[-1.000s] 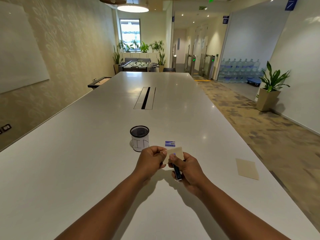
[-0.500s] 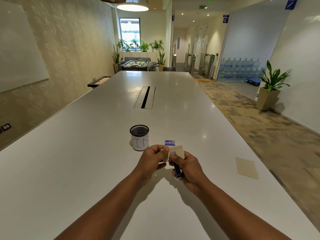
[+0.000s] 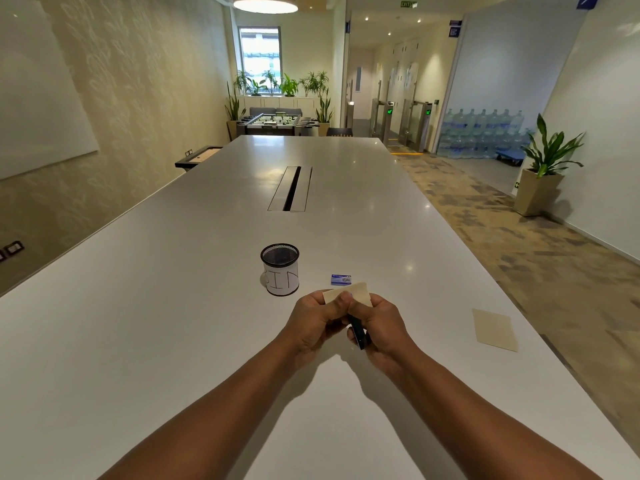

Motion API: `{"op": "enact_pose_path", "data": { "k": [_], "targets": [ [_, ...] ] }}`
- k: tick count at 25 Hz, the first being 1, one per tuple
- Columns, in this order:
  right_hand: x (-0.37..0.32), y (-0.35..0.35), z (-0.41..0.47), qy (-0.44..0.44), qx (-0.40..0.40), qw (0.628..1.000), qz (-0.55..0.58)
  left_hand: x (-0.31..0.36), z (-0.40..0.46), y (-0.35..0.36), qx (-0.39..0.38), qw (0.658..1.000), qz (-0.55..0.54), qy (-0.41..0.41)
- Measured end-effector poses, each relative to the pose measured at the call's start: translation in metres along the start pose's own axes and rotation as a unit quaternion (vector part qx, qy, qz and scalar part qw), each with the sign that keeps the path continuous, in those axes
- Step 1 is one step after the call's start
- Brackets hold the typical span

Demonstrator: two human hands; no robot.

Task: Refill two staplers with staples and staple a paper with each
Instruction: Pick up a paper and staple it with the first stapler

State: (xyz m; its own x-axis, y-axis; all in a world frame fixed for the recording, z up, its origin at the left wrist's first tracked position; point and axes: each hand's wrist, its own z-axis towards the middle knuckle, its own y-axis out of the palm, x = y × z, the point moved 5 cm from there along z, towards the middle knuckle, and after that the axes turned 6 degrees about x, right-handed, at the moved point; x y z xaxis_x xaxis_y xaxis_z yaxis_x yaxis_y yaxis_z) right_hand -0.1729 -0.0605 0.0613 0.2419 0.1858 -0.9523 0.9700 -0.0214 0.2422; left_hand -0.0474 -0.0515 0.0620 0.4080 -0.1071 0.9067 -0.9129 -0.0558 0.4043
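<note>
Head view: right hand [image 3: 382, 323] fingers curl round a dark stapler [image 3: 358, 336], held just above the table, its front end hidden between the hands so probably, not certainly, on the paper; left hand [image 3: 313, 318] pinches the tan paper slip [image 3: 356, 295] at its near edge, thumb on top. On the long white table [image 3: 173, 306]: mesh cup [image 3: 280, 269] behind-left of the hands, small blue staple box [image 3: 341, 279] just beyond the slip, a second tan sheet [image 3: 494, 329] well apart to the right. Room: potted plant [image 3: 543, 168] at the right wall, stacked water bottles [image 3: 485, 133] beyond.

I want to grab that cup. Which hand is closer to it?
Left. The left hand is just in front of the cup, slightly to its right. The right hand is farther right, holding the stapler.
</note>
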Motion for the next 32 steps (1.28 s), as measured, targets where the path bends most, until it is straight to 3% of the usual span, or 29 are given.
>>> {"op": "enact_pose_path", "data": {
  "k": [6, 12, 19, 25, 32],
  "targets": [
    [0.005, 0.001, 0.004, 0.013, -0.027, 1.000, 0.007, -0.005, 0.004, -0.006, -0.009, 0.999, 0.009, -0.035],
    [0.017, 0.005, 0.007, 0.030, -0.085, 0.995, 0.034, -0.010, 0.014, -0.016, 0.046, 0.997, 0.024, -0.050],
    [0.036, -0.005, 0.014, -0.010, -0.004, 0.992, -0.123, -0.005, 0.029, -0.038, 0.162, 0.986, 0.035, 0.010],
    [0.023, -0.019, 0.024, -0.138, 0.105, 0.927, -0.332, -0.011, 0.037, -0.055, 0.203, 0.978, 0.041, 0.018],
    [0.003, -0.039, 0.044, -0.171, 0.162, 0.859, -0.454, -0.027, 0.040, -0.066, 0.228, 0.972, 0.060, -0.014]
  ]
}}
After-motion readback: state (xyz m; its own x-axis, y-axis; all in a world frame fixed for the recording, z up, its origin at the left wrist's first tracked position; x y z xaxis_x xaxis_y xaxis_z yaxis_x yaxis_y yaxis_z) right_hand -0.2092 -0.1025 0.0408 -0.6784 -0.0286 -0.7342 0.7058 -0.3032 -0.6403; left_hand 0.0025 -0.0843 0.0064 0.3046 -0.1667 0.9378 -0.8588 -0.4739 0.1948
